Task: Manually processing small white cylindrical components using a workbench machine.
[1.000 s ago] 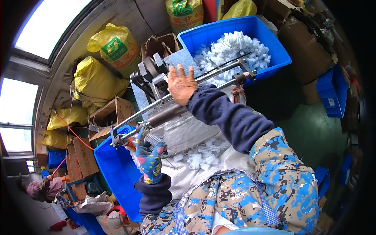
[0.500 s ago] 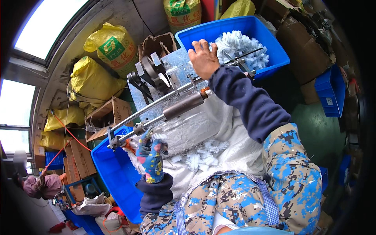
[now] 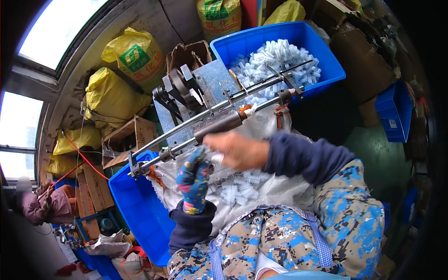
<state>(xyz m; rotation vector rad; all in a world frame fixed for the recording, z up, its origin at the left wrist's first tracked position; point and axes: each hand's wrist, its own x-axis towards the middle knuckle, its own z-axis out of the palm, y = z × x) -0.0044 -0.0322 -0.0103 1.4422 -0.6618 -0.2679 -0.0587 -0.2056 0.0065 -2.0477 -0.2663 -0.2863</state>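
Observation:
My left hand (image 3: 193, 179), in a blue flowered glove, is raised over my lap with its fingers curled closed. A small white ribbed plastic piece (image 3: 217, 158) shows between my two hands, at the gloved fingertips. My bare right hand (image 3: 240, 150) is right beside it, its fingers smeared by motion, so its grip is unclear. Several more white ribbed pieces (image 3: 239, 192) lie in a loose pile on the white sack cloth (image 3: 284, 179) across my lap. Just beyond my hands runs a metal rod with a dark cylinder (image 3: 219, 126) on it.
Behind the rods stands a bench machine with a black pulley (image 3: 179, 86) on a metal plate (image 3: 211, 77). A blue bin (image 3: 333, 70) heaped with white pieces is at the far right, another blue bin (image 3: 140, 210) at left. Yellow sacks (image 3: 112, 95) line the wall; a person (image 3: 49, 203) is far left.
My right hand has come back from beside the far bin, down and left to my left hand. My left hand has shifted slightly right and stays closed.

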